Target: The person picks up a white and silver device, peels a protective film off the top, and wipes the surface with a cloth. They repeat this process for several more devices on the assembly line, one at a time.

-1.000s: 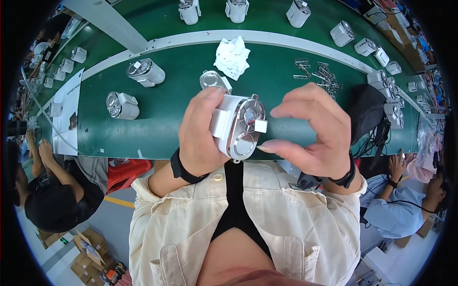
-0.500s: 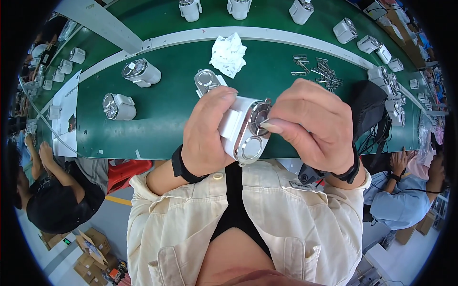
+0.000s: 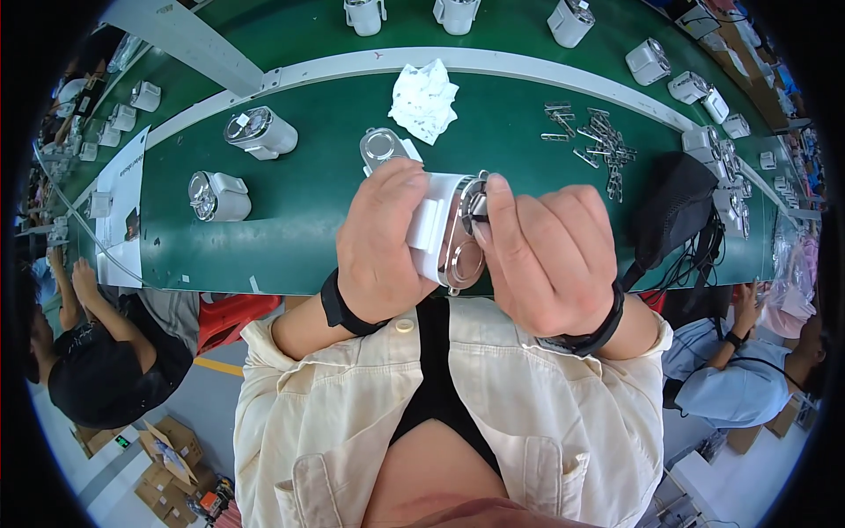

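Observation:
My left hand (image 3: pixel 380 242) is wrapped round a white housing (image 3: pixel 431 224) and holds it tilted above the table's front edge. The housing's silver-trimmed face is turned to the right, with a round silver part (image 3: pixel 473 202) at the top and a clear round window (image 3: pixel 466 261) below. My right hand (image 3: pixel 553 251) pinches the rim of the round silver part between thumb and fingers; the fingertips partly hide it. Just behind my left hand lies another white piece with an oval silver face (image 3: pixel 385 148), partly covered by the hand.
Crumpled white paper (image 3: pixel 423 100) and a pile of small metal clips (image 3: pixel 606 141) lie on the green table (image 3: pixel 299 238). White housings (image 3: pixel 261 132) stand left and beyond a white rail (image 3: pixel 475 60). A black bag (image 3: pixel 673 207) with cables is at right. Co-workers (image 3: pixel 114 352) sit both sides.
My right hand has turned and drawn lower, its fingers now upright against the round silver part. The held housing's face has swung further to the right. My left hand keeps its hold.

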`<state>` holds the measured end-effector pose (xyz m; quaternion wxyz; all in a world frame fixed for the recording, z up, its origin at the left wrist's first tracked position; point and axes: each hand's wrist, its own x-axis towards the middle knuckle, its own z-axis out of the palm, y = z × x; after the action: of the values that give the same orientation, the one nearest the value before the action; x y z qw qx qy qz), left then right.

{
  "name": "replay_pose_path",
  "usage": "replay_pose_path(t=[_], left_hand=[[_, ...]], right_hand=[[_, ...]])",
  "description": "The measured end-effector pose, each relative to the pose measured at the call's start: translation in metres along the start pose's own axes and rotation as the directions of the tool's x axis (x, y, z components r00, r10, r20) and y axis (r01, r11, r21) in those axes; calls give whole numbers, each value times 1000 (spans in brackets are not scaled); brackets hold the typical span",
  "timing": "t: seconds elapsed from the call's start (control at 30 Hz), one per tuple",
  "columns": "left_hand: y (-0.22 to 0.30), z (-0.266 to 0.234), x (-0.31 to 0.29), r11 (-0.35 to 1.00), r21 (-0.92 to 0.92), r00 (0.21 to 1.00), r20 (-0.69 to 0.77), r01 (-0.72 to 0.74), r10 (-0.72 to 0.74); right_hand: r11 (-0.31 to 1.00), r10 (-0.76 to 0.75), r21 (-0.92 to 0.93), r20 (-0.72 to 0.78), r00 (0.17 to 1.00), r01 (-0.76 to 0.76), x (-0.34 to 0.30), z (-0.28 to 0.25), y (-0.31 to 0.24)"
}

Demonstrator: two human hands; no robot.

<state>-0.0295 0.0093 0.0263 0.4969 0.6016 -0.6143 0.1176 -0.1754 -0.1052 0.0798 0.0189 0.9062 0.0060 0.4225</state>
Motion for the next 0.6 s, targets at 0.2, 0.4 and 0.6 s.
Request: replay_pose_path(t=[0.2, 0.4, 0.6], left_hand=[[2, -1, 1, 997, 66, 999, 2, 48, -48], [2, 0, 4, 998, 1, 998, -2, 69, -69], [3, 2, 2, 993, -36, 993, 30, 114, -113]], right_hand=[[997, 72, -18, 103, 992, -71, 4, -8, 2], [974, 214, 73, -6, 977, -213, 9, -12, 6], [960, 148, 240, 9, 989, -146, 10, -6, 14]])
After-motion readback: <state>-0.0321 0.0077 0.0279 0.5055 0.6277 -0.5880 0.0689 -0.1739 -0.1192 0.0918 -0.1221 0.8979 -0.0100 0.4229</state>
